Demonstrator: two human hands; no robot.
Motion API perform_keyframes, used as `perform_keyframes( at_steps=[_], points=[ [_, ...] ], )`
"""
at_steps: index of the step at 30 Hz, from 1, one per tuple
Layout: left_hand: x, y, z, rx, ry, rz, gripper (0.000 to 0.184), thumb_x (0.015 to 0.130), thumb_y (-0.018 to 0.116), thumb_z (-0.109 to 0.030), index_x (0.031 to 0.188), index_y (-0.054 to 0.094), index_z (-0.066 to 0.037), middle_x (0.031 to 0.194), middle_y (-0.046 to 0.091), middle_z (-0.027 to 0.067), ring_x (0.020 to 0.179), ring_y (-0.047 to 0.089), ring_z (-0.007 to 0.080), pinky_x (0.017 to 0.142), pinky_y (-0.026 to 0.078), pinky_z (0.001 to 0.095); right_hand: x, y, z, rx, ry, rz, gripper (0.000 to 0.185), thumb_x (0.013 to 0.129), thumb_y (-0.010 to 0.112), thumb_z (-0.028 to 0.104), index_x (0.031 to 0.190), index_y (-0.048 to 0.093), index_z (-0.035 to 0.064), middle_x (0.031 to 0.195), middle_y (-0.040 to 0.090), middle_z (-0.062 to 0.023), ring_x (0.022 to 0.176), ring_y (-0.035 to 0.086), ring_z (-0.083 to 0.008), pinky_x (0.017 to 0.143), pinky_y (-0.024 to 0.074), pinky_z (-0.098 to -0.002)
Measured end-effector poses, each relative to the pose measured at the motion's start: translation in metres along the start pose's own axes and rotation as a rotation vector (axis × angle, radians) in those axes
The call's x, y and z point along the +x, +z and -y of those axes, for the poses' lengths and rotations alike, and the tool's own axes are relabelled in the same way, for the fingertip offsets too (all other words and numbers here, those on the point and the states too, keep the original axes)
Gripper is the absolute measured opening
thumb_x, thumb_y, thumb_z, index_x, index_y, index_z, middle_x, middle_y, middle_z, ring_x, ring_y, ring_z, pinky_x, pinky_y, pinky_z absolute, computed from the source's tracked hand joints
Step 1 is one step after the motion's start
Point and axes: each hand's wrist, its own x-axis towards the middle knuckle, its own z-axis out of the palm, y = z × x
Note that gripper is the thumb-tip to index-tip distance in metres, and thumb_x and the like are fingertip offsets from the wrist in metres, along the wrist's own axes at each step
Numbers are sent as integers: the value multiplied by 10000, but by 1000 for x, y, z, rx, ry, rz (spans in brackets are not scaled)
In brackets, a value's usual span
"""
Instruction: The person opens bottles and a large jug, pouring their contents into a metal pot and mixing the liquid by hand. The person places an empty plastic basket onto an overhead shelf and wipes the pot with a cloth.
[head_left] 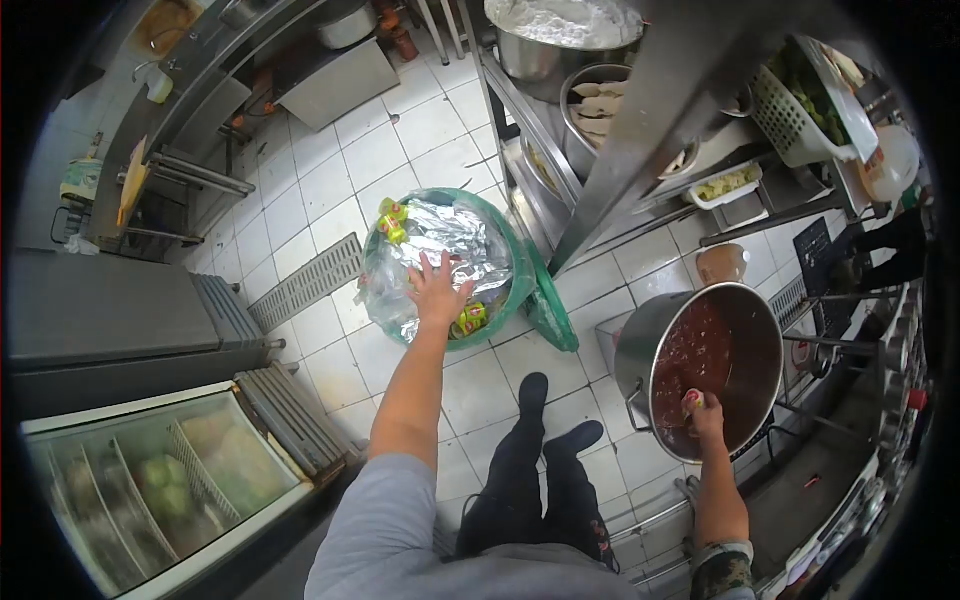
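Observation:
My left hand (438,292) lies with fingers spread on crumpled silver foil (455,232) in a green bin (515,300). Yellow-green packets (393,221) rest at the foil's upper left, and another yellow-green packet (469,320) is just below my hand. My right hand (707,418) is closed around a small container (693,402) with red and pale colouring, over a large metal pot (645,350). Inside the pot is a reddish-brown liquid (692,345) with pale bits. The container's lower part and contents cannot be made out.
A green lid (550,315) leans beside the bin. Metal shelving (545,150) with pots and trays stands at the upper right. A glass-topped chiller (165,480) is at the lower left. A floor drain (305,283) crosses the white tiles. Dark-clothed person at far right edge (900,240).

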Motion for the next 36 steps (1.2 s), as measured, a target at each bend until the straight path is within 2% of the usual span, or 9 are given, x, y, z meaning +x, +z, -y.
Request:
perform_keyframes(
  at_steps=[4, 11, 18, 21, 24, 26, 29, 30, 36],
  points=[
    [25, 12, 7, 122, 61, 53, 840, 878, 591, -662, 1579, 288, -313, 1681, 94, 142, 1480, 116, 549, 1146, 223, 688, 35, 16, -35, 7, -95, -90, 628, 804, 800, 232, 1346, 572, 10, 1055, 692, -130, 819, 678, -206, 506, 560, -355],
    [65, 22, 12, 115, -4, 298, 822, 871, 555, -722, 1563, 321, -345, 1681, 124, 120, 1458, 198, 564, 1147, 263, 661, 6, 12, 24, 124, -80, 53, 489, 781, 816, 216, 1198, 632, 38, 934, 680, -52, 767, 653, -184, 472, 505, -328],
    [98, 62, 33, 53, -44, 410, 748, 900, 576, -643, 1543, 370, -322, 1692, 75, 85, 1371, 434, 486, 1128, 286, 681, 40, 11, 1, -43, -226, -149, 738, 744, 833, 322, 1359, 569, 11, 1121, 711, -146, 1017, 685, -266, 906, 528, -381],
    [104, 55, 26, 68, -63, 449, 748, 915, 555, -643, 1551, 362, -300, 1696, 58, 70, 1400, 406, 472, 1116, 294, 699, 40, -5, 10, -399, -96, 93, 747, 741, 811, 413, 1359, 586, 60, 1160, 703, -187, 1071, 685, -323, 922, 516, -400],
    [96, 38, 17, 97, -88, 454, 783, 883, 581, -674, 1544, 373, -311, 1694, 59, 64, 1403, 354, 539, 1092, 267, 758, 19, 6, 12, -150, -436, -240, 468, 853, 742, 348, 1228, 669, 79, 1033, 699, -107, 836, 666, -194, 742, 533, -360],
    [83, 7, 2, 141, -130, 473, 853, 864, 598, -682, 1570, 319, -293, 1692, 83, 66, 1430, 301, 535, 1094, 263, 759, 81, -11, -55, -236, -330, 147, 687, 793, 725, 526, 1313, 623, 89, 1149, 685, -246, 1107, 653, -409, 941, 502, -437],
    [77, 16, 3, 83, -98, 390, 936, 839, 651, -643, 1600, 235, -290, 1690, 106, 75, 1464, 284, 476, 1095, 247, 761, -2, -18, 33, -271, -143, -208, 711, 807, 744, 525, 1237, 640, -31, 1111, 713, -219, 1052, 697, -314, 866, 527, -392],
    [64, 1, -10, 94, -123, 355, 953, 836, 667, -618, 1602, 227, -263, 1683, 124, 109, 1465, 285, 472, 1107, 256, 737, 15, -18, 7, -302, -145, -249, 669, 825, 660, 575, 1275, 634, 80, 1177, 675, -259, 1151, 628, -423, 978, 501, -445],
    [-18, -34, -31, -128, 210, 34, 815, 881, 695, -449, 1495, 392, -7, 1523, 400, 274, 1370, 409, 479, 1120, 367, 502, -8, -46, 29, -297, -71, -131, 559, 762, 730, 492, 1141, 717, 82, 1143, 690, -250, 1104, 653, -410, 942, 531, -469]
  ],
)
